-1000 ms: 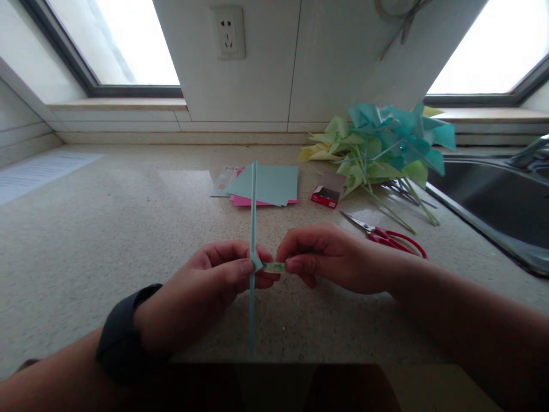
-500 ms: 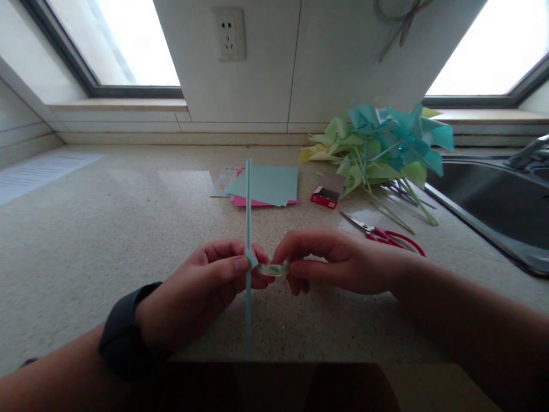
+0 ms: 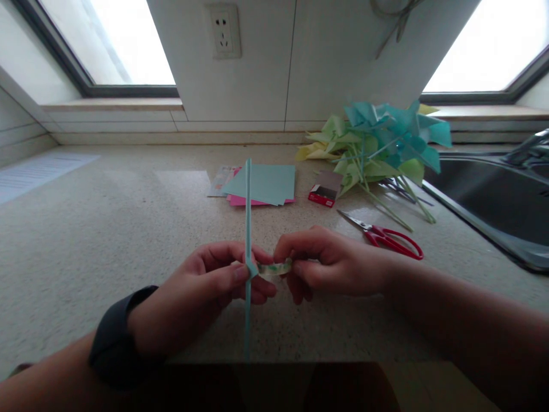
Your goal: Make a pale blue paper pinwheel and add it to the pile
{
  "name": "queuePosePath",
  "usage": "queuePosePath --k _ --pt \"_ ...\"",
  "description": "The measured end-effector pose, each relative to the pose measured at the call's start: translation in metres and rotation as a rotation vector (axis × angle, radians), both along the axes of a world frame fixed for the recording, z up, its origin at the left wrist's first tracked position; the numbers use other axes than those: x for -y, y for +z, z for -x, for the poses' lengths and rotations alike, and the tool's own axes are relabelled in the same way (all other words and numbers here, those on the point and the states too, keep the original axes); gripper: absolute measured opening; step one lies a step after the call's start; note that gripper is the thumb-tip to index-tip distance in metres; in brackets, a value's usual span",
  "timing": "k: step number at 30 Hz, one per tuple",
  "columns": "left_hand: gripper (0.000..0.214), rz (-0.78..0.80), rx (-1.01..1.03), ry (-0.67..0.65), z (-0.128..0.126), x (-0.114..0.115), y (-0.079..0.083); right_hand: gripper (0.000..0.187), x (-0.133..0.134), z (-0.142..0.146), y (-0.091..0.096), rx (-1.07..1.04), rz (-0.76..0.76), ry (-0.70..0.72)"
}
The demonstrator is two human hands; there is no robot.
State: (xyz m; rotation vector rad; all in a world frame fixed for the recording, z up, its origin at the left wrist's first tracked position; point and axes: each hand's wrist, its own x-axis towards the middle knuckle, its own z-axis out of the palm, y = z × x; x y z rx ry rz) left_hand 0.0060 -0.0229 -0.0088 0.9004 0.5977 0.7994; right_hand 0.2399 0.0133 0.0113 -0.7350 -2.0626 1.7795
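My left hand (image 3: 223, 274) pinches a narrow pale-blue paper strip (image 3: 247, 212) that stands upright, with a folded knot or bend at the fingertips. To the right of that fold, my right hand (image 3: 326, 263) grips a small roll of clear tape (image 3: 275, 268) with green marks, its fingers closed on the roll's right side. The roll's left side touches or nearly touches the fold; I cannot tell which. Beyond the right hand lie red-handled scissors (image 3: 386, 237), closed, with the blades pointing left.
Ahead lies a stack of pale-blue and pink paper sheets (image 3: 270, 183). A small red box (image 3: 323, 194) is beside it. Green and blue paper pinwheels (image 3: 386, 137) are heaped at the back right, near the sink (image 3: 480, 194). A printed sheet (image 3: 38, 171) lies far left.
The view has shifted slightly. My right hand and the tape roll have moved a little away from the strip; both hands keep their hold.
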Motion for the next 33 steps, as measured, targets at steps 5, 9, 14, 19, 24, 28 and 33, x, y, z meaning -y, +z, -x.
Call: queuePosePath --k 5,9,14,19,24,28,33 --pt "0.01 -0.044 -0.064 0.006 -0.004 0.001 0.0 0.015 0.0 0.0 0.001 0.118 -0.133 -0.053" --pt "0.011 -0.045 -0.058 0.044 -0.004 0.0 0.0 0.022 0.001 0.0 0.0 0.091 -0.071 -0.005" --pt "0.01 0.007 0.018 -0.001 -0.003 -0.001 -0.001 0.028 0.0 0.0 -0.003 0.024 0.022 0.068" --pt "0.007 0.055 0.095 -0.052 -0.001 -0.002 0.0 0.022 -0.002 0.0 -0.003 -0.044 0.015 0.108" --pt "0.009 0.033 0.062 -0.052 0.0 0.003 0.005 0.014 -0.004 -0.003 -0.002 -0.009 -0.006 0.063" --pt "0.008 -0.033 0.001 -0.051 -0.003 0.007 0.006 0.016 -0.005 -0.006 -0.001 0.085 -0.084 0.036" --pt "0.006 -0.065 -0.008 -0.013 -0.005 0.008 0.003 0.021 -0.003 -0.006 -0.002 0.091 -0.161 0.053"
